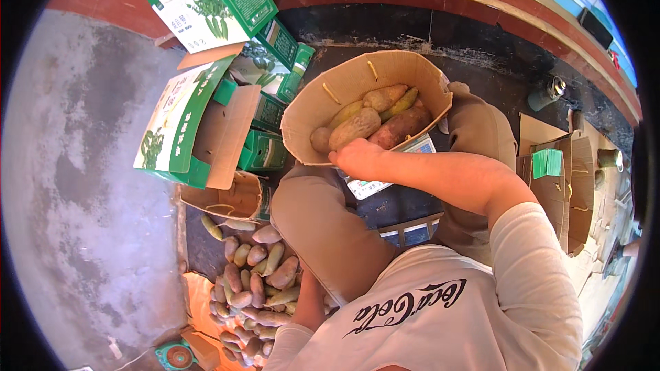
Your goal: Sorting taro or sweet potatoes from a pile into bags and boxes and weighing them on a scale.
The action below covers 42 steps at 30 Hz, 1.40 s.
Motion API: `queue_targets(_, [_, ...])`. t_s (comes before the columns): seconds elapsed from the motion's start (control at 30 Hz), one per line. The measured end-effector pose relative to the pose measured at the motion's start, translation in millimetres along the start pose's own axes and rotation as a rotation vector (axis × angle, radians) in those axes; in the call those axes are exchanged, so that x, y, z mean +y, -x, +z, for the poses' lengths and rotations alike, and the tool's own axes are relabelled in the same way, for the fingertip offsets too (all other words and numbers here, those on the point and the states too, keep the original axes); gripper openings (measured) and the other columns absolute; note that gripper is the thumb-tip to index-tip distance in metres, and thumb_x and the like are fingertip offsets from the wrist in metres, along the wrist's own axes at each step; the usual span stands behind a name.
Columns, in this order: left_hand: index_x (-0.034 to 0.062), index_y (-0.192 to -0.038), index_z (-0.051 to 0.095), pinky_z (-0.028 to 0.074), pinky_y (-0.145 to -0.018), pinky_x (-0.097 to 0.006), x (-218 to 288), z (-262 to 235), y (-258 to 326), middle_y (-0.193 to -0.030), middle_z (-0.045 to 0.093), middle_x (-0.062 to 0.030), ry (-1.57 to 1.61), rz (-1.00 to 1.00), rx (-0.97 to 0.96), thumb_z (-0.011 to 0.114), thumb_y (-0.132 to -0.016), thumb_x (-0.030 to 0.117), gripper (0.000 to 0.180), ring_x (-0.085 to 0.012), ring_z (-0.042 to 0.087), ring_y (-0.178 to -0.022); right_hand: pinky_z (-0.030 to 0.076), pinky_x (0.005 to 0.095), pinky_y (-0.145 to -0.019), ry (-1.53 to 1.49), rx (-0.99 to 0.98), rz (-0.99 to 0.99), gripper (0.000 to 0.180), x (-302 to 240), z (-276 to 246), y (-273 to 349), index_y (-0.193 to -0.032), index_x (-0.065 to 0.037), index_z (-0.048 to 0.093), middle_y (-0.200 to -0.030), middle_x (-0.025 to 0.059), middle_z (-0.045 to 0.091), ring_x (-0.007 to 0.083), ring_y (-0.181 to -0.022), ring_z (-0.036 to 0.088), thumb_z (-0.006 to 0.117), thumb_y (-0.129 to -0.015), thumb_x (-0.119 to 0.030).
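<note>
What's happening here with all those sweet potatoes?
A seated person's right hand rests on the rim of an open cardboard box that holds several sweet potatoes. The left hand is hidden behind the knee, reaching toward a pile of sweet potatoes on the floor. Green and white printed cartons are stacked beside the box.

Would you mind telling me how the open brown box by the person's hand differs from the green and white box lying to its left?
The brown box is plain cardboard; the green and white box is printed with vegetable pictures. The brown box holds several sweet potatoes, while no produce shows in the green and white box. The right hand rests at the brown box's rim; no hand is near the green and white one. Both are open cardboard cartons.
</note>
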State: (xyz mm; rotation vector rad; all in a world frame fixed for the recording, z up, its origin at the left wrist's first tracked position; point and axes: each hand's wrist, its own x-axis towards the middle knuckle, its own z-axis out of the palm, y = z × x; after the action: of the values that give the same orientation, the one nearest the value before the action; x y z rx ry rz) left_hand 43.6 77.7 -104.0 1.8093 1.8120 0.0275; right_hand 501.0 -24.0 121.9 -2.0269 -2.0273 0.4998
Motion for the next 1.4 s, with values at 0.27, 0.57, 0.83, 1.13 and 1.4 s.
queue_targets(0.27, [-0.0037, -0.121, 0.038, 0.045, -0.085, -0.037, 140, -96, 66, -0.113, 0.051, -0.0182, 0.555, -0.087, 0.169, 0.078, -0.061, 0.015, 0.074, -0.0271, 0.053, -0.098, 0.051, 0.0357, -0.062, 0.189, -0.024, 0.041, 0.020, -1, 3, 10, -0.095, -0.002, 0.054, -0.088, 0.0120, 0.066, 0.0249, -0.081, 0.066, 0.053, -0.079, -0.013])
queue_targets(0.57, [-0.0004, -0.118, 0.042, 0.040, -0.089, -0.034, 285, -216, 76, -0.113, 0.048, -0.0135, 0.742, 0.346, 0.341, 0.074, -0.067, 0.010, 0.061, -0.0233, 0.048, -0.100, 0.051, 0.0346, -0.063, 0.188, -0.036, 0.035, 0.028, -9, 6, 5, -0.103, -0.001, 0.056, -0.094, 0.0102, 0.065, 0.0234, -0.085, 0.065, 0.057, -0.078, -0.014])
queue_targets(0.83, [0.0003, -0.121, 0.041, 0.038, -0.091, -0.032, 429, -190, 81, -0.115, 0.047, -0.0114, 0.752, 0.659, -0.022, 0.074, -0.067, 0.012, 0.064, -0.0211, 0.047, -0.104, 0.051, 0.0352, -0.065, 0.213, -0.080, 0.011, 0.033, -14, -5, 12, -0.108, -0.001, 0.055, -0.099, 0.0087, 0.065, 0.0224, -0.092, 0.063, 0.058, -0.079, -0.015])
queue_targets(1.13, [0.0007, -0.131, 0.034, 0.038, -0.094, -0.032, 460, -146, 95, -0.130, 0.042, -0.0197, 0.596, 0.669, -0.373, 0.063, -0.081, 0.014, 0.060, -0.0237, 0.047, -0.112, 0.049, 0.0336, -0.061, 0.243, -0.076, -0.010, 0.023, -12, -2, 10, -0.097, -0.005, 0.062, -0.092, 0.0053, 0.066, 0.0197, -0.086, 0.064, 0.058, -0.077, -0.016])
queue_targets(1.4, [0.0003, -0.115, 0.050, 0.041, -0.085, -0.028, 424, -155, 85, -0.116, 0.056, -0.0130, 0.763, 0.663, -0.141, 0.055, -0.086, 0.008, 0.029, -0.0172, 0.052, -0.106, 0.051, 0.0348, -0.058, 0.264, -0.018, 0.021, 0.019, -13, 5, 13, -0.094, -0.010, 0.068, -0.093, 0.0018, 0.067, 0.0197, -0.087, 0.064, 0.062, -0.076, -0.015])
